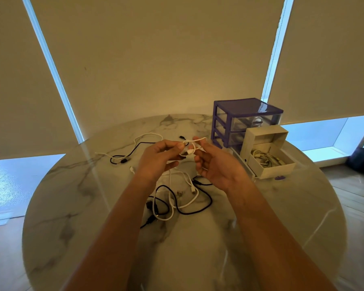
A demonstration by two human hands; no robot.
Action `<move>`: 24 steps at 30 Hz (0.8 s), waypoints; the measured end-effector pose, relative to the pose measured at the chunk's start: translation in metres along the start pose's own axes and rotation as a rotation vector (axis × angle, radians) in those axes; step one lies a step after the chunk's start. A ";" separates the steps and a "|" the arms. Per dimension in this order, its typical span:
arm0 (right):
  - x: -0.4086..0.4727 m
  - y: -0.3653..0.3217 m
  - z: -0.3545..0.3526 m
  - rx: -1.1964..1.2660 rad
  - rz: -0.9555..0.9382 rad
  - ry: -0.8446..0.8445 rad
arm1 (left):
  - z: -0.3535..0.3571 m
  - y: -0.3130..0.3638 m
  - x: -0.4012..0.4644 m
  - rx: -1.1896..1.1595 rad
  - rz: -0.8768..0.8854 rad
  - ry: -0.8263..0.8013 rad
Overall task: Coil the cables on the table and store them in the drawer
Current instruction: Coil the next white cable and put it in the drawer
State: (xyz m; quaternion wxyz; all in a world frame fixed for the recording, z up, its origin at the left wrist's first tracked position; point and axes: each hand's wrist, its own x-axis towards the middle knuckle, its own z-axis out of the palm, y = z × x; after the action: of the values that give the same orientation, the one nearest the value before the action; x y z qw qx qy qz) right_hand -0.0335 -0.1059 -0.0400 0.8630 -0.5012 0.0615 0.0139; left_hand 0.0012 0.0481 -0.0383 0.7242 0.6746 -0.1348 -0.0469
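Hands, left and right, pinch a thin white USB cable, looped into a small coil with its connector hanging, above the desk.

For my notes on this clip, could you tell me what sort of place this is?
Probably a room in a home or flat: a round marble-look table by windows with roller blinds drawn down, a wood floor, and a small purple drawer unit.
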 end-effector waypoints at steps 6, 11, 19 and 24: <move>-0.005 -0.003 0.008 0.009 0.047 -0.171 | -0.003 -0.003 0.003 0.059 0.074 0.059; 0.000 0.002 0.010 -0.095 -0.074 -0.114 | -0.001 -0.006 0.004 0.116 0.106 0.065; -0.002 0.005 0.011 -0.553 -0.013 -0.071 | -0.006 -0.010 0.012 0.116 0.163 0.195; 0.001 0.007 0.005 -0.830 -0.051 -0.015 | -0.009 -0.008 0.011 0.123 0.215 0.267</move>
State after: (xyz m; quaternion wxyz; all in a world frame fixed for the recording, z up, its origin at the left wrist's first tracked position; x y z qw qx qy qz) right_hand -0.0328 -0.0977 -0.0437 0.5882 -0.8078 0.0320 0.0195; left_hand 0.0150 0.0529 -0.0455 0.6937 0.6998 -0.1114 0.1291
